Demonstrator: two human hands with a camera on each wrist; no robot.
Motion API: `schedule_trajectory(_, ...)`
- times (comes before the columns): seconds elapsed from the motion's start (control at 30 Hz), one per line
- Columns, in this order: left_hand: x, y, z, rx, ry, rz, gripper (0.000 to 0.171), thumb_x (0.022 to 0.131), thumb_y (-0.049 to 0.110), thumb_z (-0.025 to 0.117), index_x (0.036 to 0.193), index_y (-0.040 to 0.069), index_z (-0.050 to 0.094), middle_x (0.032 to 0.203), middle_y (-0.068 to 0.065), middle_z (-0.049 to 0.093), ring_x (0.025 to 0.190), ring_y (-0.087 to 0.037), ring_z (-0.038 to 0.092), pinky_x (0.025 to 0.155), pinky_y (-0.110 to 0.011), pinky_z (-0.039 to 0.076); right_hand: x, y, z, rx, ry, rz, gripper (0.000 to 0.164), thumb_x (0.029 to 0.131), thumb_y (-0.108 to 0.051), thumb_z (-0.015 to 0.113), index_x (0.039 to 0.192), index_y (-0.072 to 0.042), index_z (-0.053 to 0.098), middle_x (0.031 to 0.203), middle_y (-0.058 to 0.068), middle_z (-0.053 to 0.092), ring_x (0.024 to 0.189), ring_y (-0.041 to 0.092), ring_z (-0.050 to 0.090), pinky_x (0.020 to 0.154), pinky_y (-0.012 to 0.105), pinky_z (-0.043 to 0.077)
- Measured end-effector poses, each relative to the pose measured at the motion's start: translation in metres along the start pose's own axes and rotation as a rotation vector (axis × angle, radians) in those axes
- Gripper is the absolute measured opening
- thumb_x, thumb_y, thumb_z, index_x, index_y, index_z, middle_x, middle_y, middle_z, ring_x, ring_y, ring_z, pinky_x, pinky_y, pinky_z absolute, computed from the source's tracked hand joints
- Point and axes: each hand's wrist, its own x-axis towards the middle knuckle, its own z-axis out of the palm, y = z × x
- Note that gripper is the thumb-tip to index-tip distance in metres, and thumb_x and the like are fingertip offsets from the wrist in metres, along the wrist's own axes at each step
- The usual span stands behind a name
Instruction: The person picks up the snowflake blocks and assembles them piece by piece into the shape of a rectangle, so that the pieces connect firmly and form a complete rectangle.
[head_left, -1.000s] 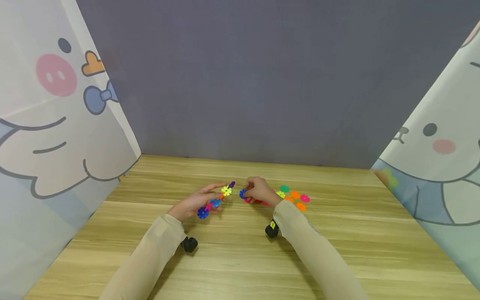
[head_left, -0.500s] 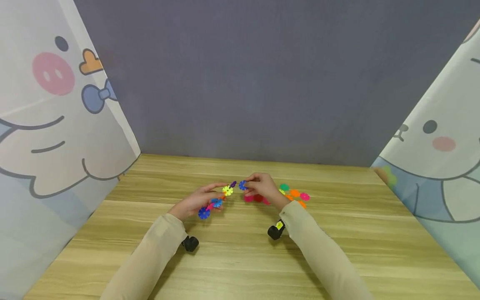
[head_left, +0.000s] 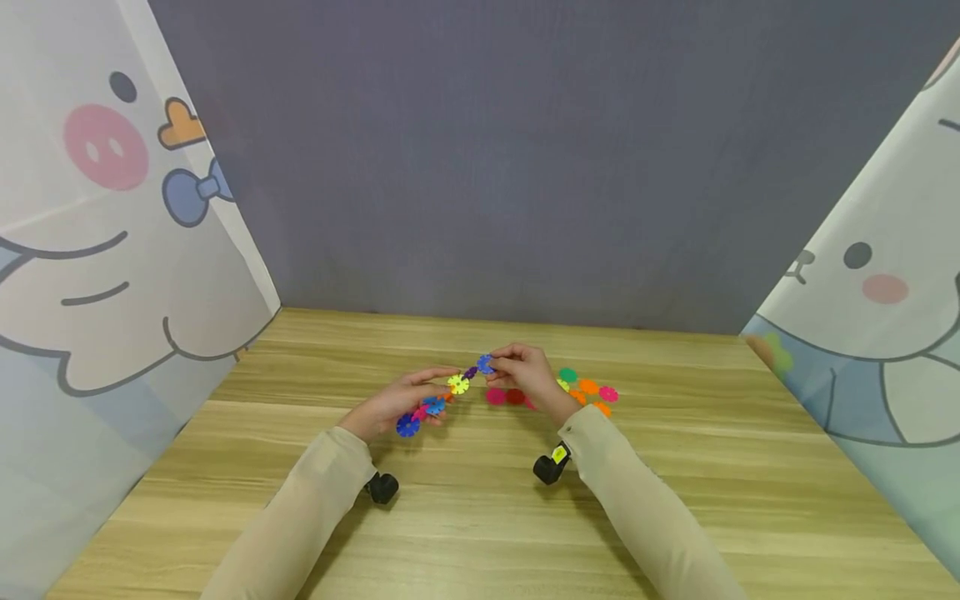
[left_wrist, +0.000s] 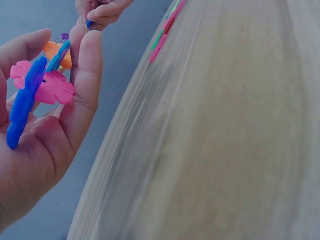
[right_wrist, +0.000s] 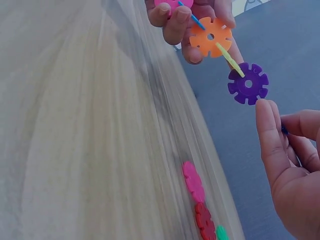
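In the head view, the left grip (head_left: 405,400) is curled round a chain of notched discs (head_left: 433,406), held up off the desk (head_left: 465,517) and slanting from near left to far right. Taking it along the middle leaves both ends sticking out, a dark blue disc (head_left: 408,426) near left and a purple disc (head_left: 470,373) far right, probably so the far end can be worked on. The right grip (head_left: 525,377) pinches a blue disc (head_left: 485,363) by its right side, so its left rim faces the purple one; whether the two are slotted together or only just touching, I cannot tell. Loose discs (head_left: 588,387) lie flat on the desk to the right, seemingly within that hand's easy reach.

In the left wrist view, the chain passes between thumb and fingers. The dark blue disc stands over the palm, with a pink disc (left_wrist: 52,89) set crosswise to it; each is turned across its neighbour, likely because notch slides into notch.

In the right wrist view, an orange disc (right_wrist: 205,44) and the purple one show their faces, while a yellow disc (right_wrist: 230,59) joins them edge-on. The right fingertips nearly hide their blue piece, a firm pinch that would steady its rim.
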Motion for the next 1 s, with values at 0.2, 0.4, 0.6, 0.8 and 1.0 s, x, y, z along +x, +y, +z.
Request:
schedule_trajectory(0.2,0.0012,0.0041,0.0010,0.007,0.004,-0.004,0.050,0.102,0.018,0.056,0.151,0.011,0.044,0.122,-0.026,0.058,0.082,-0.023,0.068,0.076,-0.035,0.060,0.0001,-0.0016,-0.0013,-0.014,-0.019,0.001,0.021,0.096,0.008,0.057,0.114,0.018,0.059,0.084,0.013,0.068,0.062,0.014,0.068,0.064,0.030,0.061)
schedule_trajectory(0.4,0.0001,0.0051,0.0016,-0.001,-0.022,0.001,0.052,0.102,0.016,0.056,0.151,0.007,0.042,0.122,-0.027,0.056,0.089,-0.029,0.070,0.079,-0.038,0.060,-0.0015,-0.0027,-0.0022,-0.042,-0.041,-0.001,0.023,0.095,0.008,0.057,0.115,0.019,0.061,0.081,0.011,0.069,0.060,0.013,0.066,0.062,0.028,0.060)
schedule_trajectory(0.6,-0.0013,0.0023,0.0019,-0.023,-0.027,-0.013,0.053,0.102,0.013,0.055,0.153,0.006,0.039,0.121,-0.025,0.056,0.088,-0.028,0.071,0.082,-0.039,0.059,-0.0013,-0.0030,0.0001,-0.066,-0.061,-0.007,0.025,0.095,0.008,0.057,0.116,0.020,0.060,0.079,0.009,0.068,0.058,0.012,0.065,0.059,0.026,0.059)
schedule_trajectory(0.8,-0.0023,0.0002,0.0008,-0.017,-0.032,-0.010,0.052,0.102,0.015,0.055,0.151,0.006,0.041,0.118,-0.023,0.060,0.078,-0.021,0.068,0.078,-0.036,0.060,-0.0021,-0.0004,0.0012,-0.093,-0.074,-0.006,0.024,0.096,0.007,0.057,0.116,0.019,0.060,0.081,0.010,0.068,0.058,0.012,0.065,0.060,0.026,0.059)
schedule_trajectory(1.0,-0.0017,-0.0008,-0.0001,0.005,-0.037,-0.019,0.051,0.103,0.015,0.054,0.151,0.007,0.042,0.120,-0.023,0.059,0.077,-0.020,0.067,0.072,-0.032,0.059,-0.0032,0.0003,0.0002,-0.102,-0.091,0.019,0.026,0.097,0.005,0.058,0.119,0.020,0.059,0.085,0.012,0.068,0.059,0.012,0.065,0.061,0.027,0.060)
